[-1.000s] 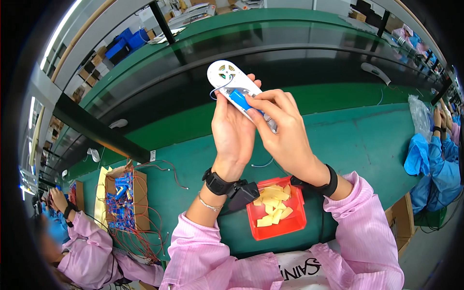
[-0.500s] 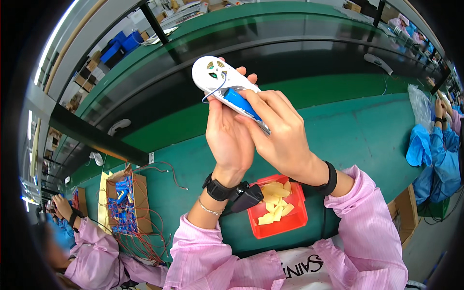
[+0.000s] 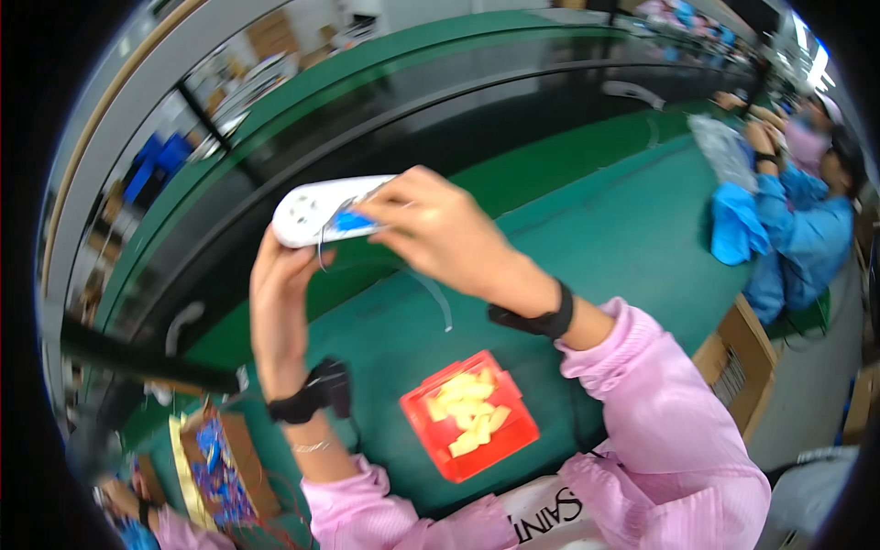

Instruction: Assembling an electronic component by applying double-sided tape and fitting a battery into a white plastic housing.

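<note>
In front of me is a white plastic housing [image 3: 316, 203], long, with a rounded end that has small openings. A blue battery [image 3: 348, 220] lies in its open side, and a thin dark wire [image 3: 321, 243] loops out near it. My left hand [image 3: 280, 298] holds the rounded end from below, fingers against its edge. Over the other end, my right hand [image 3: 440, 229] has its fingers closed at the battery, covering part of the housing. Motion blur hides the exact grip. A pale lead [image 3: 433, 291] with a small end piece hangs below my right hand.
A red tray [image 3: 509, 451] with yellow pieces sits on the green table [image 3: 605, 215]. A cardboard box [image 3: 249, 458] of blue wired cells stands at the lower left. A dark conveyor [image 3: 513, 105] runs across behind. Co-workers sit at both sides, with a blue cloth [image 3: 736, 225] at right.
Both hands have moved left and slightly down with the housing, which has turned nearer to level. The head view has shifted, and a pale lead now shows below my right hand.
</note>
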Tool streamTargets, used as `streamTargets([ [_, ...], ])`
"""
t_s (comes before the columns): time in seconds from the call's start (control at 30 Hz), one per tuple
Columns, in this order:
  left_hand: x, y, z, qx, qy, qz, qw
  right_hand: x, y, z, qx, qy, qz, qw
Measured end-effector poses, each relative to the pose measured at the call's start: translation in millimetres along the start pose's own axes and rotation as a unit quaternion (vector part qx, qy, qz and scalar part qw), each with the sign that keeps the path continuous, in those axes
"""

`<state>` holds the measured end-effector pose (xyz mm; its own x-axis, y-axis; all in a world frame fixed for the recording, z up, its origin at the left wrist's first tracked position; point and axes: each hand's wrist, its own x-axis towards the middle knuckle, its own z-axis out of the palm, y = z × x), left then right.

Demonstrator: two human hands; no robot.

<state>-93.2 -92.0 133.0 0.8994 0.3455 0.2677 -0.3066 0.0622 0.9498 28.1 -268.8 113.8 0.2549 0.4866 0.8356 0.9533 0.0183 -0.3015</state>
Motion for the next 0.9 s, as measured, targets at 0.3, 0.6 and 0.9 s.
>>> streamTargets([
  [0.3,-0.3,-3.1,-7.1,0.117,0.107,-0.069,0.985,-3.9,3.6,14.5,0.013,0.006,-0.049,0.999],
  [0.6,2.0,-5.0,-10.7,0.158,0.099,-0.084,0.979,-3.9,9.5,8.2,0.000,-0.050,-0.069,0.996],
  [0.9,34.4,-82.1,-105.0,-0.228,0.144,-0.052,0.962,13.3,28.4,-37.2,-0.048,-0.011,-0.031,0.998],
])
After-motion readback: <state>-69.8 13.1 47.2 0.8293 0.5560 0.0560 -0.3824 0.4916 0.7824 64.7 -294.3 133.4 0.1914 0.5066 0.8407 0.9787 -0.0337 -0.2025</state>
